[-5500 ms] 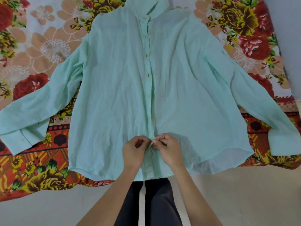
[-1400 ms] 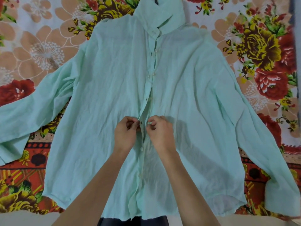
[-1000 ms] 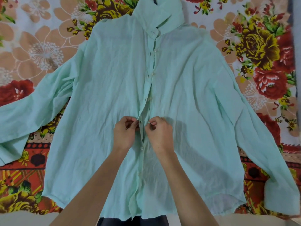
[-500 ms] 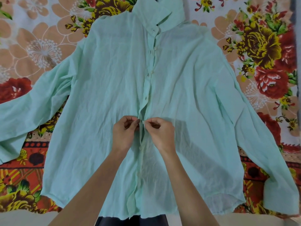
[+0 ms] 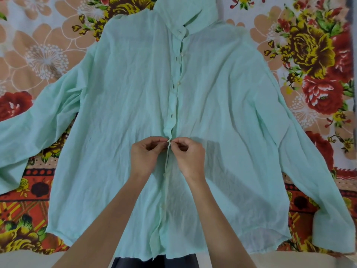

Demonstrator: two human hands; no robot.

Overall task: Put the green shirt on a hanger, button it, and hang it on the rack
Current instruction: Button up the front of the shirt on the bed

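Head view: we find the green shirt point(image 5: 119, 117) spread face-up on a floral bedsheet point(image 5: 316, 55), sleeves out to either side. Our left hand point(image 5: 145, 156) and right hand point(image 5: 188, 156) meet at the placket, each pinching a front edge. Buttons point(image 5: 178, 83) above the pinch sit beside open buttonholes; those below it appear fastened.
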